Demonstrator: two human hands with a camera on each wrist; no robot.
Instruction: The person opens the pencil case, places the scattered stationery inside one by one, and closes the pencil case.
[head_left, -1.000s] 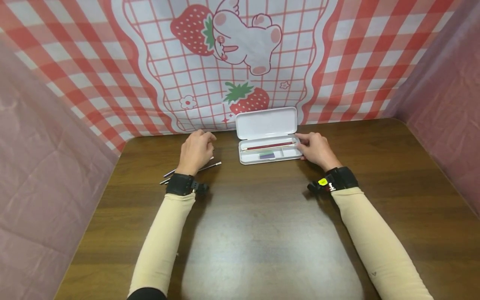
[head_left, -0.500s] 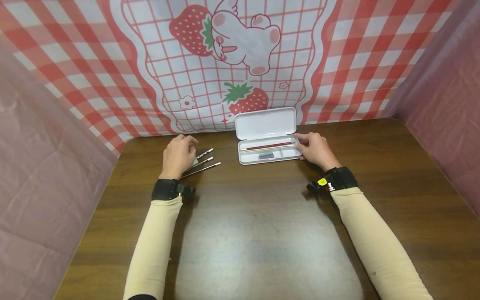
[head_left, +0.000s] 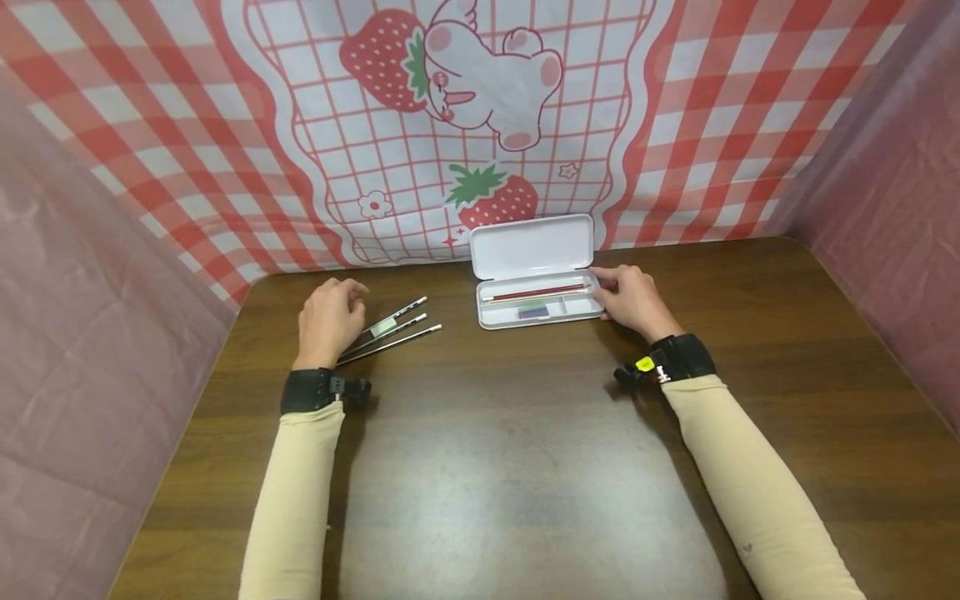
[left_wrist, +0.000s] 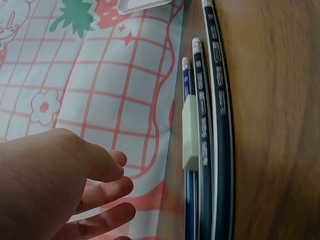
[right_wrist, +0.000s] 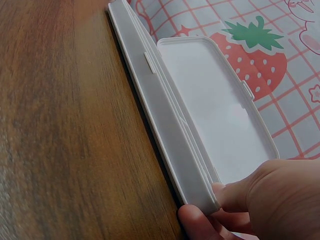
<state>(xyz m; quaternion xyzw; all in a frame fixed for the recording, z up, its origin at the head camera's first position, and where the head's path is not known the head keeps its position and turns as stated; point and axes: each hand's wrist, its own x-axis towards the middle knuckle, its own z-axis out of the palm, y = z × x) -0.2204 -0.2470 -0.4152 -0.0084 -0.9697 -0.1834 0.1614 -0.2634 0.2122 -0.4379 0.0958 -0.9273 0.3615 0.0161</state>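
A white pencil case lies with its lid raised at the back of the table. Inside are a red pencil, a pale pencil beside it and a purple-and-green block. My right hand pinches the case's right end, thumb at the rim and fingers against the outside, as the right wrist view shows. Left of the case, three dark pencils with white tips lie fanned out, a pale green eraser among them. Over their near left ends, my left hand hovers with loosely bent fingers, holding nothing.
A red-and-white checked cloth with strawberry prints hangs behind the brown wooden table. Pink drapes enclose both sides. The case's raised lid stands close in front of the cloth.
My left hand has moved left and slightly toward me, uncovering the pencils and the pale green eraser. My right hand stays at the case's end.
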